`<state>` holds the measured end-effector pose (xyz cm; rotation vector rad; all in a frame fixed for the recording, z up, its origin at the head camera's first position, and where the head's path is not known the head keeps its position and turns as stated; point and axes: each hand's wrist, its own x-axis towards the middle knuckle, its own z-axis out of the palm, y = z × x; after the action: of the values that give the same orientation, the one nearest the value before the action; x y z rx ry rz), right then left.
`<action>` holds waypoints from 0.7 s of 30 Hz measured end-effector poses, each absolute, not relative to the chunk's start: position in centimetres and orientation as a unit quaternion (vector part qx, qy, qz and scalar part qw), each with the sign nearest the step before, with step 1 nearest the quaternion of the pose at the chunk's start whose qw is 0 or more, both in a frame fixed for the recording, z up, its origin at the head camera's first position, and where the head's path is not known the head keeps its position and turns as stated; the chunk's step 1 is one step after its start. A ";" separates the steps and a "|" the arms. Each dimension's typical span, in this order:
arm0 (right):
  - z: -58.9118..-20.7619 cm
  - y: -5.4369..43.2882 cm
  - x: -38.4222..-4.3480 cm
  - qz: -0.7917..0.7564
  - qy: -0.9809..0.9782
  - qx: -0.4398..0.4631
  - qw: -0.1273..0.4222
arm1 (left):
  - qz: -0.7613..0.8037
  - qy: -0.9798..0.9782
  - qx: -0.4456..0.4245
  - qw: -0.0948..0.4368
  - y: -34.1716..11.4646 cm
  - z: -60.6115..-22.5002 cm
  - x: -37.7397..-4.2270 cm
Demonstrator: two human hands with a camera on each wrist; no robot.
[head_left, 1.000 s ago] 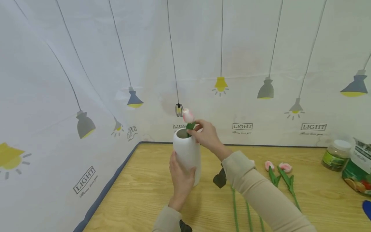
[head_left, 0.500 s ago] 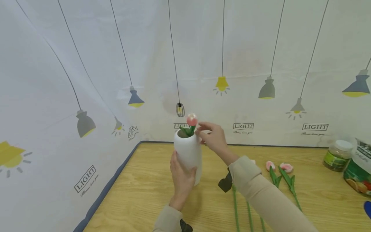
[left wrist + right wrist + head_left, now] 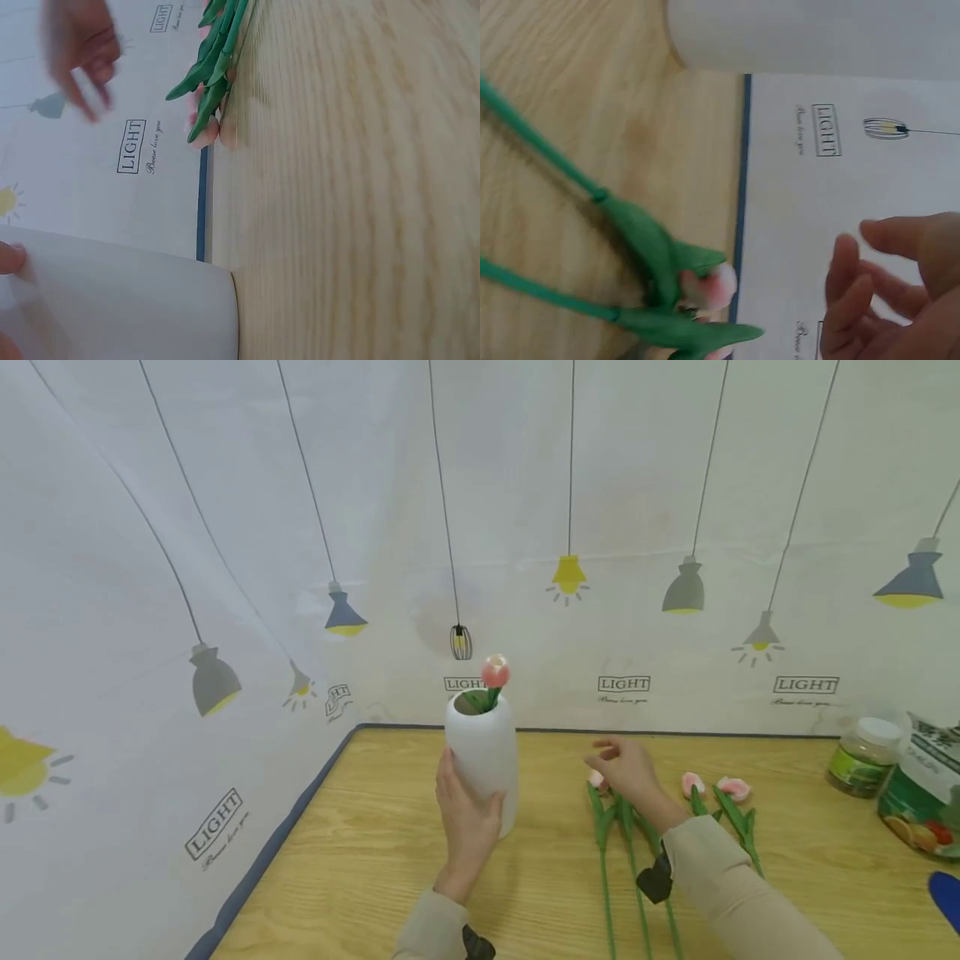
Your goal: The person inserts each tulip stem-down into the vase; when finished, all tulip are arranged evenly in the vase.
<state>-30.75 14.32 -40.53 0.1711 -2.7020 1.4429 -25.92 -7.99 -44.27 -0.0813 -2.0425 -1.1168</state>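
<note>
My left hand grips the lower body of a tall white vase, which stands upright on the table. A pink tulip stands in the vase, its bloom and green leaves above the rim and its stem hidden inside. To the right of the vase, my right hand is in the air with nothing in it, fingers loosely bent. Below that hand lie several pink tulips with long green stems, partly covered by hand and sleeve. The right wrist view shows green tulip leaves close by the hand.
Farther right lie two more pink tulips on the wooden table. A lidded jar and a green and white bag stand at the right, near a blue object. A lamp-print backdrop encloses the back and left.
The right hand has let go of the tulip, now lower in the vase, and moved right and down above the lying tulips. The left hand has kept its grip on the vase.
</note>
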 end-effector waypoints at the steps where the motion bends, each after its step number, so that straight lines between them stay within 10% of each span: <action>1: -41.3 14.8 -30.6 0.440 -0.896 0.055 0.031 | -0.440 -0.806 -0.033 0.395 -8.0 -44.3 -25.9; 21: -46.6 14.3 -28.8 0.403 -0.911 0.009 -0.087 | -0.452 -0.807 -0.040 0.378 -8.2 -44.4 -25.9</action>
<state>-28.84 14.30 -46.56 0.0286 -3.0333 1.3415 -25.91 -8.16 -44.44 -0.1026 -2.0627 -1.1564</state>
